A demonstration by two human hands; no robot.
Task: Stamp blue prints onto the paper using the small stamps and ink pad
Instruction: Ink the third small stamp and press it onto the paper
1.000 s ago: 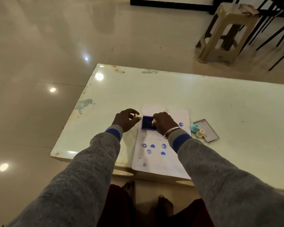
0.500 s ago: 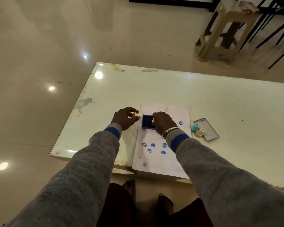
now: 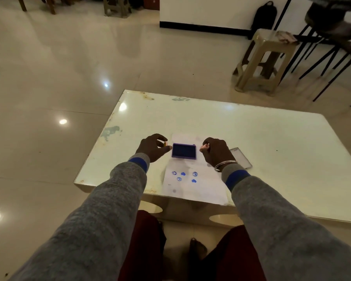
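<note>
My right hand [image 3: 216,152] is curled around a small pinkish stamp [image 3: 204,147], pinched between thumb and fingertips with only its end poking out toward the ink pad [image 3: 184,151]. My left hand [image 3: 153,147] is loosely closed on another small stamp [image 3: 165,143], orange-tinted, held at the fingertips just left of the pad.

The ink pad sits open on the upper part of the paper [image 3: 195,179], between my two hands. Five blue prints [image 3: 183,176] already lie on the sheet below it, nearer to me.

These stamps look like light, rigid plastic; I judge a fingertip pinch on the upper barrel is enough, keeping the inked face clear of my skin. The risk is tilt: something this small can rock and smear, so it should come down square. The paper is thin and loose on the glossy table [image 3: 272,138], so it may slide or lift with the stamp unless something steadies it. The pad itself looks light enough to skid.
</note>
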